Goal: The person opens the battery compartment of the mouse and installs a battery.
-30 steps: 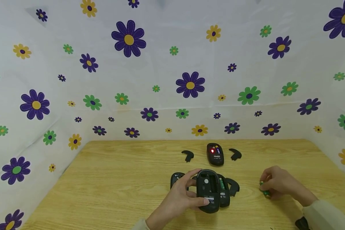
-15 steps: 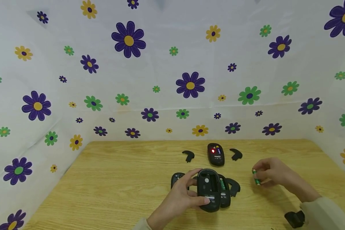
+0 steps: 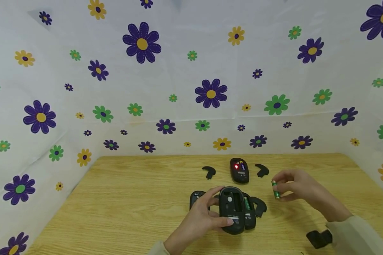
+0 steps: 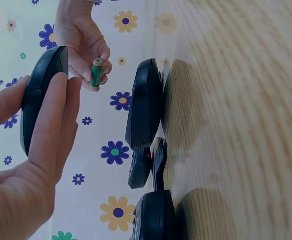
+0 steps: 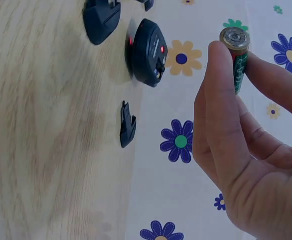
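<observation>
My left hand (image 3: 198, 223) holds a black computer mouse (image 3: 234, 228), its underside turned toward me and its long battery slot (image 3: 237, 202) uncovered. In the left wrist view the mouse (image 4: 38, 92) is seen edge-on between thumb and fingers, raised off the table. To the right, my right hand (image 3: 301, 186) pinches a green battery (image 3: 276, 190) between thumb and fingers, above the table and apart from the mouse. The right wrist view shows the battery's metal end (image 5: 235, 36) upward. Behind the held mouse, a second mouse (image 3: 250, 216), partly hidden, has a green battery in its slot.
A mouse (image 3: 240, 175) with a red light lies at the back, between two black covers (image 3: 209, 172) (image 3: 262, 170). Another mouse (image 3: 196, 199) is partly behind my left hand. A curved cover (image 3: 260, 207) lies right of the mice. By my right sleeve lies another black piece (image 3: 319, 239).
My right hand has lifted the green battery from near the table and moved it left, toward the held mouse. The left hand and its mouse stay almost still.
</observation>
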The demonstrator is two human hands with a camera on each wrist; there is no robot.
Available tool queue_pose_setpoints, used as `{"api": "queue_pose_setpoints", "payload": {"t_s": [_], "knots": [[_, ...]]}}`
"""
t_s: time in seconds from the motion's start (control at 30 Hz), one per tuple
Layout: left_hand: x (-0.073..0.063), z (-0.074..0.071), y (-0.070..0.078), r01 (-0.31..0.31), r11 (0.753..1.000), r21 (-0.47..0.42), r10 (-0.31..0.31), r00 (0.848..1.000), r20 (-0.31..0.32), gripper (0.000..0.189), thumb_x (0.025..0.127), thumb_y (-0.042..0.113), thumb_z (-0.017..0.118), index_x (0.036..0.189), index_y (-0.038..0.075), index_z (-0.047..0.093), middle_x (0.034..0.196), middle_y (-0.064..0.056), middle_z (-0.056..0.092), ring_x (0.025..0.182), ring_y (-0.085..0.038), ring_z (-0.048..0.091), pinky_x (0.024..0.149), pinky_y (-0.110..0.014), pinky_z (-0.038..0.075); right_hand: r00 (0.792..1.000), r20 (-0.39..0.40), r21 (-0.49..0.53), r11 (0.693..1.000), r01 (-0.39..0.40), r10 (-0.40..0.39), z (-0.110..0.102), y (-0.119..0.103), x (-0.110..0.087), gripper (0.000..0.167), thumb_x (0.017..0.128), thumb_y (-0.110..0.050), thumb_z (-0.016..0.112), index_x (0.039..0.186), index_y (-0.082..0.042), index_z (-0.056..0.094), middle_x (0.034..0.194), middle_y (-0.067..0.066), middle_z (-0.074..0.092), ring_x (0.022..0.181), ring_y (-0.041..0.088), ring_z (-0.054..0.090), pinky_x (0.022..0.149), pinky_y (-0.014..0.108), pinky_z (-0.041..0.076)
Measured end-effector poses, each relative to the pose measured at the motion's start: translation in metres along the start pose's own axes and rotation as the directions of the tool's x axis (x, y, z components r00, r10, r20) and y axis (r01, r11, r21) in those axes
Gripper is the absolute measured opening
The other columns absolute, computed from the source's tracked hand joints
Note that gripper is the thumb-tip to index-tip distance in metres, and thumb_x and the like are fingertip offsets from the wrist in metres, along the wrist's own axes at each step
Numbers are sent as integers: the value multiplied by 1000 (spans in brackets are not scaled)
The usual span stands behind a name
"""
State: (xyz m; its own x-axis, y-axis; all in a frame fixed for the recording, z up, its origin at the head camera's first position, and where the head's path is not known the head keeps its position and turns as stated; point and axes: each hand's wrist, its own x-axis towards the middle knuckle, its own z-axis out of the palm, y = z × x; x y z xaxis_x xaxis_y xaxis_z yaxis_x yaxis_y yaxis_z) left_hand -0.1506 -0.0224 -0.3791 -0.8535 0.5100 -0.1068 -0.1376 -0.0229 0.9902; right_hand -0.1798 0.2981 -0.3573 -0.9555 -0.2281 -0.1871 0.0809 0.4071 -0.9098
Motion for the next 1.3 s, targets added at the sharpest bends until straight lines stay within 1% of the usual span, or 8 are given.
{"api": "queue_pose_setpoints", "payload": {"t_s": [0.13,0.33,0.5,0.67,0.83,0.97,1.1,1.3], "knots": [[1,1,1,7,1000,4,-7,1000,-5,83,80,-12,76,152,15,45,118,-15,64,82,-35,74,68,-45,64,1000,2,19,1000,17,-17,3,-4,0,37,98,-4,63,123,21,51,99,14,58,85,22,66,75,39,64],[1,2,1,14,1000,6,-14,1000,-2,82,80,-12,76,151,15,46,116,-15,65,82,-35,74,67,-43,64,999,-11,16,999,30,-30,7,-9,0,37,99,-4,62,124,21,51,102,15,58,84,21,65,75,40,64],[2,2,1,8,1000,4,-8,1000,8,82,80,-11,75,152,13,45,116,-15,65,82,-35,74,67,-42,64,999,-19,21,999,42,-41,11,-14,0,37,99,-5,63,124,20,52,103,15,58,84,21,67,75,40,64],[3,2,0,2,1000,-13,-2,1000,12,82,80,-12,75,151,14,46,117,-15,65,83,-36,74,67,-44,64,997,-19,45,997,69,-68,16,-20,-1,37,98,-3,64,123,20,51,104,16,58,85,21,67,75,40,64],[3,3,0,-6,1000,-22,6,1000,15,81,79,-13,75,151,13,46,115,-15,65,84,-35,74,66,-44,64,996,-24,64,994,86,-84,23,-28,-2,39,96,-3,66,123,19,51,106,17,56,87,21,67,75,41,64],[3,4,0,-12,999,-31,13,1000,21,81,79,-13,74,151,12,46,114,-15,66,84,-37,74,67,-45,64,995,-26,85,992,96,-94,28,-34,-2,37,95,-3,68,122,18,52,105,17,56,84,22,67,75,42,64],[3,3,1,-11,999,-40,11,1000,23,81,80,-13,74,151,11,45,115,-15,65,85,-38,74,67,-44,64,993,-21,108,987,120,-119,33,-39,-3,37,95,-2,69,121,18,53,107,18,56,86,23,66,76,44,64],[3,3,1,-8,1000,-14,8,1000,10,81,80,-11,75,151,13,45,114,-14,66,83,-36,74,65,-41,64,986,-22,131,978,164,-162,43,-46,-4,37,94,-3,70,121,16,54,111,21,55,89,25,65,76,45,64]]}}
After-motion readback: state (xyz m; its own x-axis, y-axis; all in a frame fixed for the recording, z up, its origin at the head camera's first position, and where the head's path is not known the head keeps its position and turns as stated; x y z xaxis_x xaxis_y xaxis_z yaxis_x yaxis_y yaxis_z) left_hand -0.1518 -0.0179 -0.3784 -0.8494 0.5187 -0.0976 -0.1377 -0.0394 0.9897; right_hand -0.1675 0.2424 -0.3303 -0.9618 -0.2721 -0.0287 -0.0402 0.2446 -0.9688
